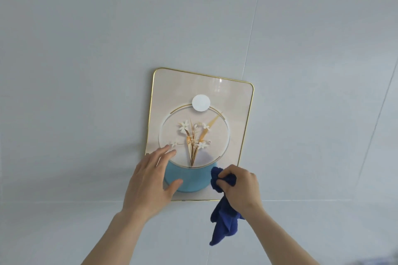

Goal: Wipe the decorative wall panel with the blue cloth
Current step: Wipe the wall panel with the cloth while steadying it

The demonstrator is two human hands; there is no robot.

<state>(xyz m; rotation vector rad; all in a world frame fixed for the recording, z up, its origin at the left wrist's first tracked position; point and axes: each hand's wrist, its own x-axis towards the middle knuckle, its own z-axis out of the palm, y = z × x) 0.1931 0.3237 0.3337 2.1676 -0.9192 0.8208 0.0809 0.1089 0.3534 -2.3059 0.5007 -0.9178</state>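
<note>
My left hand (150, 180) lies flat, fingers spread, on the lower left corner of the wall panel (200, 135), which hangs on the pale wall (86, 49). My right hand (241, 187) grips the bunched blue cloth (224, 221) against the panel's lower right corner, its loose end hanging below.

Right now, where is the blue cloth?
In the head view the blue cloth is bunched in the right hand, at the lower right corner of the wall panel, its loose end hanging below the panel's bottom edge.
</note>
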